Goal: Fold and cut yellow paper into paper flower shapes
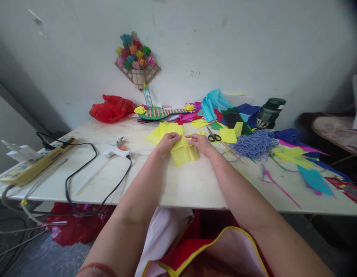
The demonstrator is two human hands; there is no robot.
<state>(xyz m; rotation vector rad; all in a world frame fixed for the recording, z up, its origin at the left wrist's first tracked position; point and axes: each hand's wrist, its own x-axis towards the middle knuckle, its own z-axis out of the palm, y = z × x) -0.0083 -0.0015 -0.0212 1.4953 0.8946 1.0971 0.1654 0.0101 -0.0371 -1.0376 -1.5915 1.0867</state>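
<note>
Centre frame, left hand (pixel 169 141) and right hand (pixel 200 143), fingers curled, pinching folded yellow tissue paper (pixel 184 154) on white table (pixel 178 184), scissors (pixel 214 136) just beyond.

The left hand (pixel 169 141) and right hand (pixel 200 143) cover part of the yellow paper (pixel 184 154), so the fold under the fingers is hidden. The red card (pixel 347 189) is cut off by the picture's right edge. The label on the green bottle (pixel 269 112) is too small to read.
</note>
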